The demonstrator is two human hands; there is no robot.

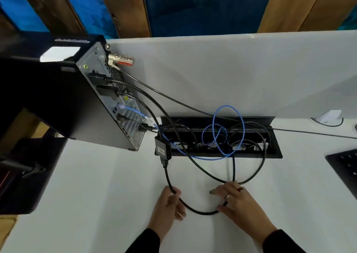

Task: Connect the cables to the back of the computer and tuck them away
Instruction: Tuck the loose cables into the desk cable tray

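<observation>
Low in the middle of the frame we see both bare hands on one thick black cable that sags in a loop across the white desk. The left hand has its fingers curled round the cable, pinching it where it comes down from the upper left. The right hand lies over the other end of the loop, thumb under and fingers pressed on top, with rings on two fingers; we cannot tell how firmly it grips.

From the left hand the cable climbs to a small black adapter box lying at the left end of an open cable tray sunk into the desk at the centre of the frame. The tray's lid stands tilted up behind it. Inside lie tangled black leads, and a blue network cable coils up out of it in loose loops before running left.

At the upper left stands the black computer, its rear panel turned toward the tray. Several black plugs and the blue cable are already seated in its ports, and their leads hang in arcs down to the tray. A silver combination lock is fixed near the top of the panel, its thin cable stretching right across the grey divider.

At the right edge we see the corner of a black keyboard, and above it a small white object.
</observation>
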